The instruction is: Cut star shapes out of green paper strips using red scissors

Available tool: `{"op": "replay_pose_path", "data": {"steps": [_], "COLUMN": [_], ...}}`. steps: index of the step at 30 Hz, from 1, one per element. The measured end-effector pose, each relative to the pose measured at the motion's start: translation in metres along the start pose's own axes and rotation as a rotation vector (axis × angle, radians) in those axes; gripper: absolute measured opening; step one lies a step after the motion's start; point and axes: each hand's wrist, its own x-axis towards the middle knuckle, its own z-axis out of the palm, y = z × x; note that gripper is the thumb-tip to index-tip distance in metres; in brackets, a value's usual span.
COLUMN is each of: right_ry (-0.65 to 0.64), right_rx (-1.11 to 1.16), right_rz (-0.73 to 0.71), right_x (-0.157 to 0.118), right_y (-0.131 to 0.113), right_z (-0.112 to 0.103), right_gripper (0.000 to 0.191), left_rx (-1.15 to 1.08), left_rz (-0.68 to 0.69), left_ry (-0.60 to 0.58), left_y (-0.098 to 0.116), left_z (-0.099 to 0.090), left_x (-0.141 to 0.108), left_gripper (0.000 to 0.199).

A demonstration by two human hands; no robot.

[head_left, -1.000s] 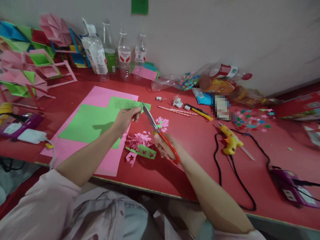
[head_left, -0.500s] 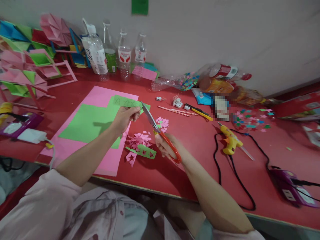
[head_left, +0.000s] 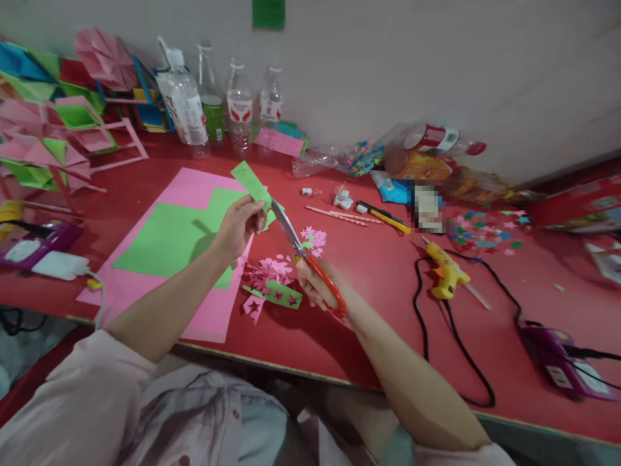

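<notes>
Pinched in my left hand [head_left: 241, 225] is a narrow strip of green paper [head_left: 250, 181], tilted up toward the far left with faint pencil marks on it. My right hand [head_left: 317, 285] grips a pair of scissors [head_left: 324, 281] with red-orange handles. Their blades point up and left, with the tips at the strip beside my left fingers; whether they touch the paper I cannot tell. Under my left forearm lies a larger green sheet [head_left: 160, 239] on a pink sheet [head_left: 204, 317]. Pink paper scraps [head_left: 269, 272] and a green offcut with star holes [head_left: 279, 295] lie between my hands.
Small pink stars [head_left: 314, 241] are heaped beyond the scissors. A yellow glue gun [head_left: 446, 272] with a black cord lies to the right, near a purple power strip [head_left: 565, 362]. Plastic bottles [head_left: 241, 110] stand along the wall. Folded paper models [head_left: 72, 123] fill the far left.
The green strip has swung from lying nearly level to tilting up and left, and my left hand has turned slightly. The scissors have shifted slightly left.
</notes>
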Motion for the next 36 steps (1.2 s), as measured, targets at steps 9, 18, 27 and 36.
{"op": "replay_pose_path", "data": {"steps": [9, 18, 27, 36], "right_ry": [0.047, 0.034, -0.049, -0.053], "right_rx": [0.009, -0.015, -0.009, -0.016], "right_rz": [0.022, 0.036, -0.028, -0.005], "right_x": [0.0, 0.004, 0.002, 0.002], "right_y": [-0.004, 0.001, 0.006, 0.003], "right_z": [0.004, 0.001, -0.002, -0.004], "right_gripper": [0.05, 0.053, 0.051, 0.053], "left_rx": [0.067, 0.1, 0.134, 0.146], "left_rz": [-0.013, 0.08, 0.11, 0.111], "left_ry": [-0.036, 0.047, 0.043, 0.035], "left_y": [-0.002, 0.0, 0.001, -0.003], "left_z": [-0.001, 0.0, -0.002, 0.0], "left_x": [-0.001, -0.001, 0.001, -0.001], "left_gripper": [0.017, 0.013, 0.014, 0.016]}}
